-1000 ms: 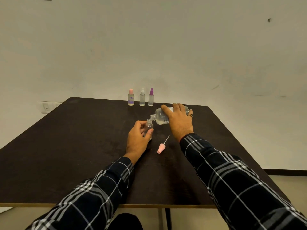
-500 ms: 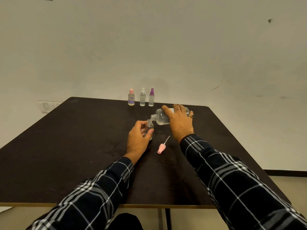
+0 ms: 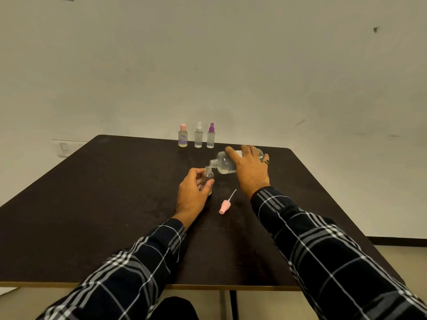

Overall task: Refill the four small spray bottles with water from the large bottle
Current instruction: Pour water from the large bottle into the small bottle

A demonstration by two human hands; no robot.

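Now left hand grips small uncapped bottle; right hand grips tilted large bottle.

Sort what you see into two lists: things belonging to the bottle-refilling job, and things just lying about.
Job: large bottle, right hand, open small bottle, left hand, pink spray cap, pink-capped bottle, white-capped bottle, purple-capped bottle.

Lying about: nothing loose; only the wall switch and the ring.
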